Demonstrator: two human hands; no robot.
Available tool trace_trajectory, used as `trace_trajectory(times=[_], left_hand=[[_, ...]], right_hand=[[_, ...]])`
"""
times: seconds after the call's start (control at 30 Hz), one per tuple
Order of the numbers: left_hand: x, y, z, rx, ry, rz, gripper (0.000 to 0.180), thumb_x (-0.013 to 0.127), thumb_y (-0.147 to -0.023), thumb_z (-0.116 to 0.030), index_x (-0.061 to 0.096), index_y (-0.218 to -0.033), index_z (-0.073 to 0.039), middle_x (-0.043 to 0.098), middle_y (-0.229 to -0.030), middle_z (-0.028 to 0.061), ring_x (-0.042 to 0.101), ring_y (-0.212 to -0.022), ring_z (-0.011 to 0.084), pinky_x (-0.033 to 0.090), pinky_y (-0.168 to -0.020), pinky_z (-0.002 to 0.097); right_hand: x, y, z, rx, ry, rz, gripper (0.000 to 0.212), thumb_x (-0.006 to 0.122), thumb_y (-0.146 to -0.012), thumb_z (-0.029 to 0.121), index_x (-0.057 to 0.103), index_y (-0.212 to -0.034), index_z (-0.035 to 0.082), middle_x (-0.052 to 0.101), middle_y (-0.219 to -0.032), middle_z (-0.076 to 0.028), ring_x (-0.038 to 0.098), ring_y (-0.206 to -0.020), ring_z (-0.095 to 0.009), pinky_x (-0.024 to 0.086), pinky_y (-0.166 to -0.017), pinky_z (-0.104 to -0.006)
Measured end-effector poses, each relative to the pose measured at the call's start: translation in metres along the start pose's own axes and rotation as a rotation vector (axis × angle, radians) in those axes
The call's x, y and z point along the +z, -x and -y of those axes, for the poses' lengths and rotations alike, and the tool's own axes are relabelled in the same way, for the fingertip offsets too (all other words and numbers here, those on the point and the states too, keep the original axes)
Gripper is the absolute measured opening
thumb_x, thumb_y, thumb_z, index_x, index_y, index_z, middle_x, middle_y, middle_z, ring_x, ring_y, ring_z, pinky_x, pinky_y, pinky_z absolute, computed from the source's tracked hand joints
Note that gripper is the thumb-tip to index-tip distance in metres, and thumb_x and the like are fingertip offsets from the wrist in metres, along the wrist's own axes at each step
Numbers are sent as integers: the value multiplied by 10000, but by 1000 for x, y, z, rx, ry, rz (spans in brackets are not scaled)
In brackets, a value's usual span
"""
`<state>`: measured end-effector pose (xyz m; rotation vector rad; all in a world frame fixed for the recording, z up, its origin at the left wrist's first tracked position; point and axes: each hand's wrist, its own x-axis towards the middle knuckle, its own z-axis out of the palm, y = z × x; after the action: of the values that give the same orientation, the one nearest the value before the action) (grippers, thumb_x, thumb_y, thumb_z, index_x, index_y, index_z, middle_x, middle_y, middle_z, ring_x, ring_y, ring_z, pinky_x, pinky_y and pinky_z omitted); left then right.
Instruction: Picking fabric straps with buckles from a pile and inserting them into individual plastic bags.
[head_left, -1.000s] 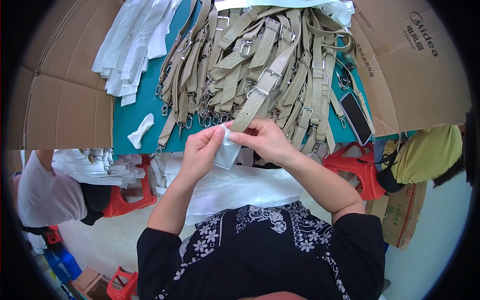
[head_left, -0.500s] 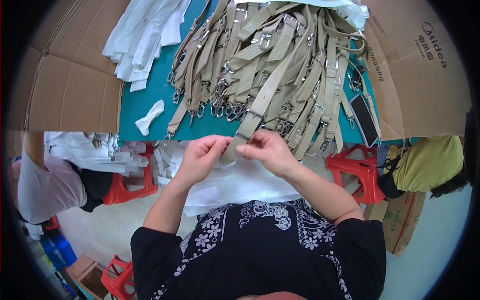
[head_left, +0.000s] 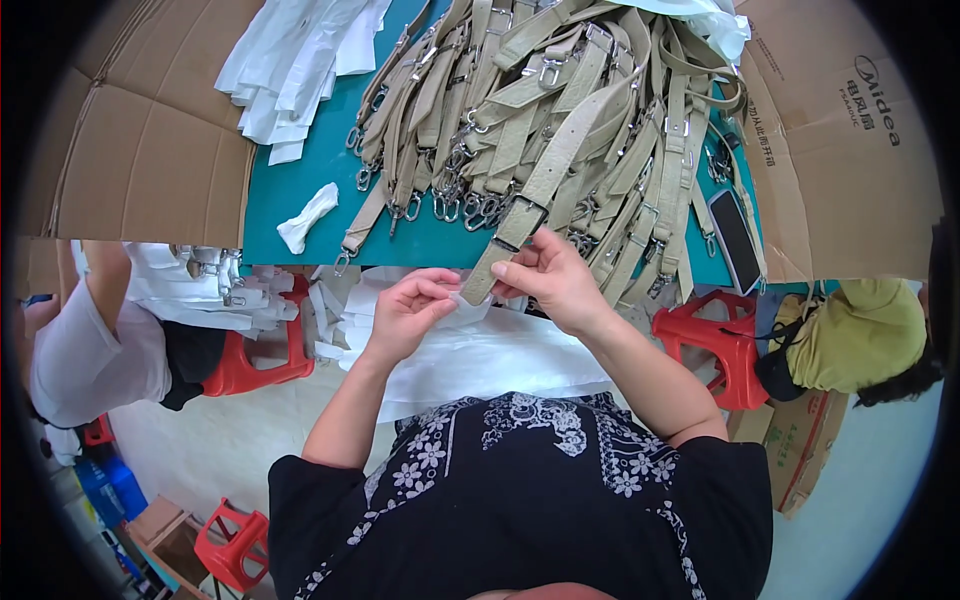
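My right hand (head_left: pixel 545 275) pinches the near end of a long beige strap (head_left: pixel 555 170) that runs up onto the big pile of beige straps with metal buckles (head_left: pixel 540 110) on the teal table (head_left: pixel 300 190). My left hand (head_left: pixel 410 310) holds a thin clear plastic sleeve (head_left: pixel 468 305) at the strap's tip, fingers curled on it. Both hands meet just past the table's near edge, above white sheets (head_left: pixel 490 350) on my lap.
A stack of white bags (head_left: pixel 290 60) lies at the table's far left, a small white crumpled piece (head_left: pixel 308 215) nearer. A dark phone (head_left: pixel 735 240) lies at the right. Cardboard flaps (head_left: pixel 140 170) flank the table. Red stools (head_left: pixel 715 335) and seated persons sit on both sides.
The white piece that covered the strap end a second ago is gone from it; the bare beige strap end is now pinched in my right hand, and my left hand has shifted slightly left.
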<state>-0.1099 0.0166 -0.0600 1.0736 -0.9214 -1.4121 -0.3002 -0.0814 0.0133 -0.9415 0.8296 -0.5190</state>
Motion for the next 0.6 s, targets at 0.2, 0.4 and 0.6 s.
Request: trace_trajectory(times=[0.2, 0.4, 0.6], left_hand=[[20, -18, -27, 117, 130, -51, 52, 617, -784, -27, 570, -805, -32, 552, -1030, 115, 530, -928, 144, 404, -830, 270], [36, -32, -63, 5, 13, 79, 64, 625, -783, -44, 563, -794, -35, 553, -993, 80, 521, -880, 113, 409, -797, 255], [38, -42, -61, 23, -81, 7, 75, 640, -774, -69, 575, -764, -31, 547, -999, 70, 515, -857, 105, 412, -763, 242]], right_hand=[[-18, -7, 13, -57, 347, 91, 290, 669, -752, 144, 568, -997, 27, 619, -897, -68, 578, -843, -134, 469, -724, -270], [-18, 1, 45, -32, 511, 182, 374, 686, -722, 236, 587, -1013, 21, 614, -868, -45, 566, -808, -151, 455, -725, -288], [-31, 2, 58, -161, 156, -5, 208, 604, -837, 188, 599, -960, 21, 601, -825, -10, 540, -758, -75, 428, -681, -227]])
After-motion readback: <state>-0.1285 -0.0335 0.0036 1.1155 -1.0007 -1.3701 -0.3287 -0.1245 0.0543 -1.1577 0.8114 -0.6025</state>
